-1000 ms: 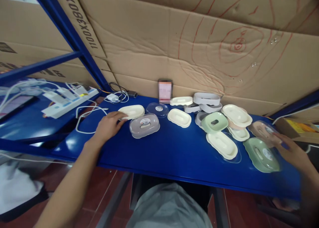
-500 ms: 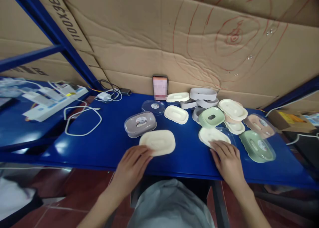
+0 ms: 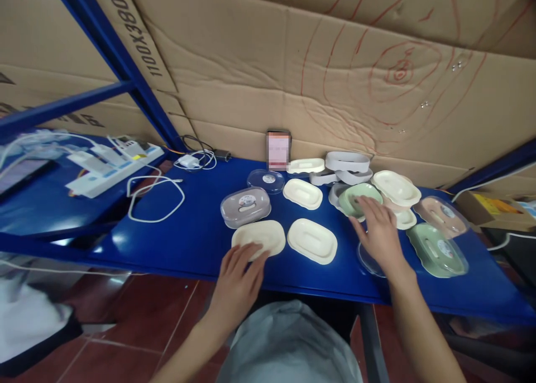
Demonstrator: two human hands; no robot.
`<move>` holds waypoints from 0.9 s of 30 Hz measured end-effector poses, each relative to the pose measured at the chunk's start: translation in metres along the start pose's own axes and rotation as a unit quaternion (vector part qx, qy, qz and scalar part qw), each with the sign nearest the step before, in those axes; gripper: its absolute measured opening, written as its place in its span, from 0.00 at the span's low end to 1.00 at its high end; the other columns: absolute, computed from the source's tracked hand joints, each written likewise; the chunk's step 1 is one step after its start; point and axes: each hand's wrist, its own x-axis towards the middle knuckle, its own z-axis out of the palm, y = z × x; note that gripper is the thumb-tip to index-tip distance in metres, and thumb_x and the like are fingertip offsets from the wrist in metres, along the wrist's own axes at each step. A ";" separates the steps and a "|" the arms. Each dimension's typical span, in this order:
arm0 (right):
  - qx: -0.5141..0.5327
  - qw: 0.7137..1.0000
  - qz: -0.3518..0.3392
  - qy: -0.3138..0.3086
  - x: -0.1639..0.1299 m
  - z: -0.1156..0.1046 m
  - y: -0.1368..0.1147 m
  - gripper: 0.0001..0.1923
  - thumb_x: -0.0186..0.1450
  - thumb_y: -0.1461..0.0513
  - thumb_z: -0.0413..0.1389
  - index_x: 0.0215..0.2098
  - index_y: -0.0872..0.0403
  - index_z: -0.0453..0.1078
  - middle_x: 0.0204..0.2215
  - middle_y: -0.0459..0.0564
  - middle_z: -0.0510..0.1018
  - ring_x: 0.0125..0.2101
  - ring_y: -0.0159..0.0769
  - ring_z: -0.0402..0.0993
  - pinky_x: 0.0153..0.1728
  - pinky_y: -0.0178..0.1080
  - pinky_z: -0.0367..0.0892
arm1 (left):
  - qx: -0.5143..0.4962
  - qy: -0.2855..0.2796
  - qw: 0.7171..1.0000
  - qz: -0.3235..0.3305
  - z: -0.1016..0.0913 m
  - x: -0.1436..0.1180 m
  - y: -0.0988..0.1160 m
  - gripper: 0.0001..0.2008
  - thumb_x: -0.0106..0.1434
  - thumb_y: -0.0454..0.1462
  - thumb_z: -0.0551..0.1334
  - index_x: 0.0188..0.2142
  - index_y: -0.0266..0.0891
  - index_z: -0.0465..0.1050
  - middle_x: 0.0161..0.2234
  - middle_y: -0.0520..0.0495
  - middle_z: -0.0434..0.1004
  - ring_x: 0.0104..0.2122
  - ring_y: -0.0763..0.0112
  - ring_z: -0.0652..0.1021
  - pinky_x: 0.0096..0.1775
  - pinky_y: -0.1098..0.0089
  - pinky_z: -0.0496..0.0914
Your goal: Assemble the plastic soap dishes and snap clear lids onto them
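Observation:
My left hand (image 3: 239,274) lies with fingers spread over the near edge of a cream oval soap-dish-like tray (image 3: 262,233). Beside that tray, a second cream tray (image 3: 312,241) rests flat on the table. My right hand (image 3: 381,235) reaches over a green oval tray (image 3: 360,196), fingers apart and fingertips at its surface; whether they touch is hard to tell. A clear lid (image 3: 368,259) is partly hidden beneath my right hand. Behind my left hand stands a grey box with a clear, stickered lid (image 3: 245,206).
Further back are a third cream tray (image 3: 303,194), another clear lid (image 3: 265,181), grey rings (image 3: 347,162) and a phone (image 3: 278,149). Green (image 3: 438,250) and pink (image 3: 441,215) lidded boxes stand right. A white cable (image 3: 156,221) and power strip (image 3: 113,171) are left.
My right hand has let go of a cream tray, now beside the left one, and moved up to the green tray. The tray under my left hand has shifted slightly left relative to the grey box.

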 end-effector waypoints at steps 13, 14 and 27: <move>0.038 0.984 -0.169 -0.050 -0.034 -0.015 -0.094 0.18 0.79 0.61 0.56 0.65 0.51 0.71 0.47 0.53 0.85 0.46 0.41 0.79 0.65 0.55 0.57 | -0.053 -0.052 0.994 0.082 0.035 0.037 0.034 0.19 0.76 0.33 0.61 0.64 0.43 0.71 0.54 0.40 0.80 0.52 0.57 0.80 0.59 0.51 0.69; 0.052 0.981 -0.177 -0.063 -0.038 -0.012 -0.100 0.19 0.79 0.60 0.56 0.66 0.52 0.71 0.49 0.54 0.85 0.48 0.42 0.79 0.66 0.56 0.56 | -0.050 -0.047 0.995 0.071 0.032 0.035 0.032 0.19 0.76 0.35 0.62 0.65 0.43 0.70 0.56 0.39 0.79 0.54 0.55 0.80 0.59 0.51 0.69; 0.140 0.960 -0.192 -0.148 -0.054 -0.012 -0.085 0.28 0.79 0.62 0.52 0.75 0.48 0.58 0.70 0.51 0.72 0.72 0.44 0.64 0.73 0.57 0.56 | 0.029 -0.062 0.995 -0.071 0.002 -0.011 -0.024 0.19 0.77 0.39 0.60 0.65 0.45 0.70 0.65 0.35 0.74 0.64 0.44 0.75 0.63 0.41 0.67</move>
